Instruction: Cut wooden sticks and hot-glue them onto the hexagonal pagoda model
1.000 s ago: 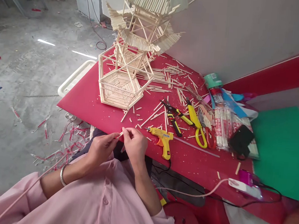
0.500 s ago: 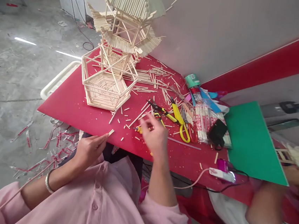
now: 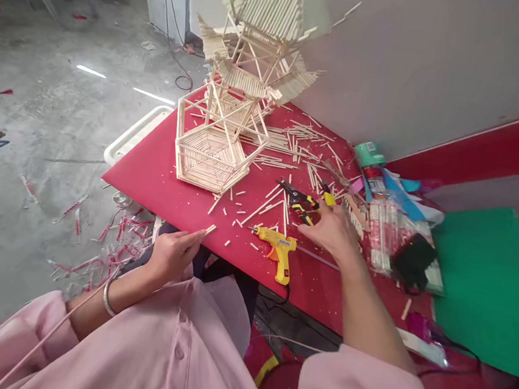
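- Left hand [image 3: 171, 259] pinches short sticks [image 3: 211, 229] at the worktop's [image 3: 143, 188] near edge.
- Right hand [image 3: 337, 234], nearer the pliers [image 3: 295, 196], spread over their handles; contact cannot be told.
- Pliers lie on worktop, tips pointing far-left.

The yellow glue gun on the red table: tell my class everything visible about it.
The yellow glue gun looks plastic, with a dark nozzle, an orange trigger, a pale label and a small reddish switch on the handle. It lies on its side on the red tabletop, nozzle pointing left in the picture, handle toward the near edge, where a dark cable trails down. A translucent stick extends behind it; whether inserted is unclear.
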`<state>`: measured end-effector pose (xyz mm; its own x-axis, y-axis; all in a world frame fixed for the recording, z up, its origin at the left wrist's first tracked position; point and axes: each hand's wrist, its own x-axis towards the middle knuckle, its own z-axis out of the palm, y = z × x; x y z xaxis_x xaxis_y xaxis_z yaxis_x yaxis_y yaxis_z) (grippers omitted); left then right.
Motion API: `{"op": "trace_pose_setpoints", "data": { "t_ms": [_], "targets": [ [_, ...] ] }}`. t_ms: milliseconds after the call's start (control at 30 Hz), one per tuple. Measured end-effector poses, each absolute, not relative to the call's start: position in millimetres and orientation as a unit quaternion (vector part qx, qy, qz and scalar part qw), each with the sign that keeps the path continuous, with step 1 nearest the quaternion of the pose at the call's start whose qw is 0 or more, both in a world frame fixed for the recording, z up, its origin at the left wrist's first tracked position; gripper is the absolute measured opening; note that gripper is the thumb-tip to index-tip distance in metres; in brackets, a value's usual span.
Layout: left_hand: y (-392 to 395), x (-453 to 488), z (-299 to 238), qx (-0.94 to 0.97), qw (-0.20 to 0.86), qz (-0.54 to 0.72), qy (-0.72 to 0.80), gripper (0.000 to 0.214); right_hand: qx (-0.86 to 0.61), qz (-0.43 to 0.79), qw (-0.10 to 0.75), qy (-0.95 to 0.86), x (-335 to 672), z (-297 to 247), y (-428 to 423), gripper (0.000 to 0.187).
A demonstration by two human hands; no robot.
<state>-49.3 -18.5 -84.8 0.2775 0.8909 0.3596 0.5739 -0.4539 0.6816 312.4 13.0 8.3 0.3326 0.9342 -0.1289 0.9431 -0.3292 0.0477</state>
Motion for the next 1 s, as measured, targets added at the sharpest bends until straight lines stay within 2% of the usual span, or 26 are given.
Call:
{"op": "trace_pose_setpoints", "data": {
  "t_ms": [100, 167, 233, 300, 367, 500, 667, 1000],
  "targets": [
    [-20, -50, -88, 0.784, 0.174, 0.387, 0.453, 0.025, 0.836, -0.071, -0.167, 0.518, 309, 29, 0, 0.074],
    [-20, -50, -88, 0.785, 0.167, 0.390, 0.452, 0.024, 0.791, -0.203, -0.386, 0.428, 301, 45, -16, 0.065],
    [-20, -51, -87, 0.782, 0.167, 0.393, 0.453, 0.022, 0.744, -0.279, -0.452, 0.406, 287, 58, -39, 0.063],
    [-19, -51, -85, 0.783, 0.173, 0.392, 0.451, 0.022, 0.598, -0.457, -0.576, 0.320, 268, 64, -65, 0.063],
    [-18, -52, -83, 0.784, 0.180, 0.392, 0.447, 0.021, 0.510, -0.573, -0.584, 0.266, 245, 62, -90, 0.061],
    [-16, -52, -82, 0.785, 0.182, 0.384, 0.451, 0.022, 0.471, -0.692, -0.510, 0.196, 196, 39, -118, 0.056],
    [-17, -52, -84, 0.783, 0.167, 0.364, 0.476, 0.020, 0.442, -0.748, -0.473, 0.145, 164, 10, -122, 0.057],
    [-15, -54, -82, 0.787, 0.197, 0.386, 0.439, 0.016, 0.435, -0.764, -0.457, 0.137, 159, -26, -146, 0.045]
  ]
}}
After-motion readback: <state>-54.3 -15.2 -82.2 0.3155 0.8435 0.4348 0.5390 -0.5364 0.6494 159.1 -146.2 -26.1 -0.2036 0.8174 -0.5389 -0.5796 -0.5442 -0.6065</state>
